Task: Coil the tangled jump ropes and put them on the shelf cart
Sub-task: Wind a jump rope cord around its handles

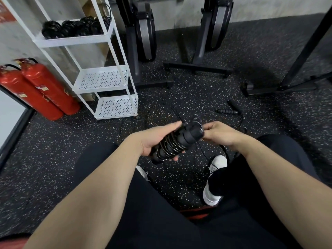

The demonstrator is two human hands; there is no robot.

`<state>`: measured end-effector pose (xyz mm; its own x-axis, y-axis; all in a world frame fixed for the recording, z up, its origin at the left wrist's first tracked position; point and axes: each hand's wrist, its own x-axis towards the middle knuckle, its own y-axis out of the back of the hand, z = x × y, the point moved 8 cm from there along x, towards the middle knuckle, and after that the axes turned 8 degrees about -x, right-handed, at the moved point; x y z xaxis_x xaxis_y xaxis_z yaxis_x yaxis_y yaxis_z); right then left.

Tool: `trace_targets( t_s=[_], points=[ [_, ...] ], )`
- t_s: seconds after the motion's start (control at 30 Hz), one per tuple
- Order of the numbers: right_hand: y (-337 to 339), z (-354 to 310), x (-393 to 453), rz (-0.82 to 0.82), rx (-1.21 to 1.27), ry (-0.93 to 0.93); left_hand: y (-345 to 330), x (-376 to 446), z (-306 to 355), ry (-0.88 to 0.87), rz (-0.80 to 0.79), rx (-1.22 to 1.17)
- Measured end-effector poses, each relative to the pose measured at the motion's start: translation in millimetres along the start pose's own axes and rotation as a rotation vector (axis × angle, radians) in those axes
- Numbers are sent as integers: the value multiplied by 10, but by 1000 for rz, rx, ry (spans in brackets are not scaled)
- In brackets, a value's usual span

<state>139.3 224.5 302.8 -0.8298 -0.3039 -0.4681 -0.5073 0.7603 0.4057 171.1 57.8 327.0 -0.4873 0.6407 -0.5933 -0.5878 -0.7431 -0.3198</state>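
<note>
Right now the jump rope (177, 141), wound round its black handles, sits over the person's lap, gripped by the left hand (158, 141). The right hand (218, 133) pinches its upper end. Another rope (227, 111) lies on the floor (197, 90). Coiled ropes (71, 27) fill the white cart's (106, 79) top shelf.

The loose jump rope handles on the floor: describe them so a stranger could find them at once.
Start at the white shelf cart on the left and look right across the speckled black floor, past the hands. The loose handles lie just beyond the right hand, before the black machine base. Unlike the bundle in the left hand, they lie unwrapped and untouched.
</note>
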Motion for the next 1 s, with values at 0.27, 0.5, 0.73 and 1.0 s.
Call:
trace_targets(
  t_s=[0.27, 0.5, 0.73, 1.0],
  points=[
    [3, 24, 25, 70, -108, -19, -153, 136, -23, 49, 33, 837],
    [-70, -44, 20, 129, -157, 13, -62, 249, -124, 121, 110, 1005],
    [-112, -172, 38, 227, -227, 163, 55, 344, -162, 74, 215, 946],
    [-138, -291, -3, 312, -373, 218, 155, 407, -137, 1, 319, 888]
  ],
)
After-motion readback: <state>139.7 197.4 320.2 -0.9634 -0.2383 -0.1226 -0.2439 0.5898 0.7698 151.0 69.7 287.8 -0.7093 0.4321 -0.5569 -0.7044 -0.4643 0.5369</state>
